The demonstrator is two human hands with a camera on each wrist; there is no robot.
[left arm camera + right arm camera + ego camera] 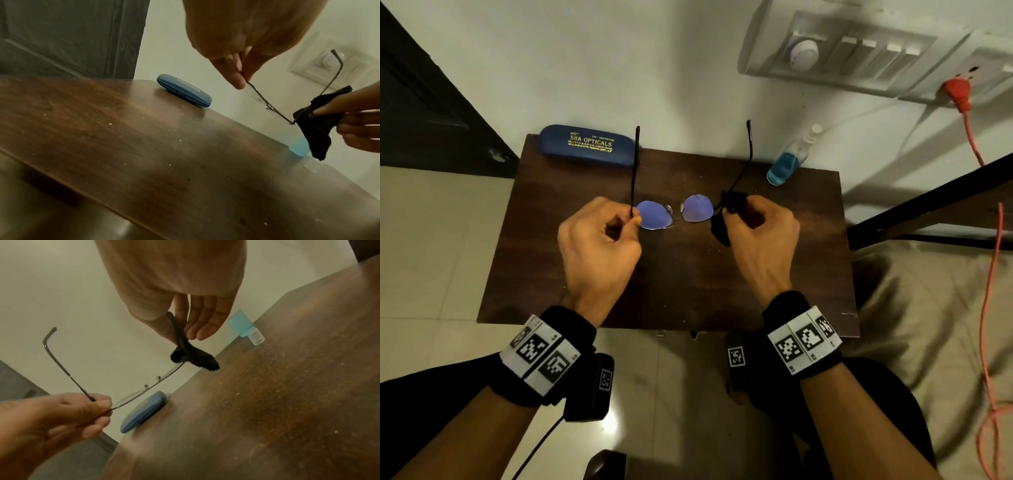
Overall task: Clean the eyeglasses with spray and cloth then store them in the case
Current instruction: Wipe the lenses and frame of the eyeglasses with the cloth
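While thin-framed purple-tinted eyeglasses (674, 214) held above dark wooden table (688, 274): left hinge pinched by left hand (599, 240); right hinge pinched through black microfibre cloth (724, 222) by right hand (760, 236). Light pressure advised; lens contact avoided.

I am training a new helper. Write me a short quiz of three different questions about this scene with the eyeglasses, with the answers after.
1. True or false: the blue case is open.
2. Which hand holds the black cloth? A. left hand B. right hand C. neither
3. Fill in: the spray bottle holds a ____ liquid.

Key
1. False. It lies closed at the far edge of the table.
2. B. The right hand pinches the cloth against one end of the eyeglasses; the left hand pinches the other end.
3. Blue.
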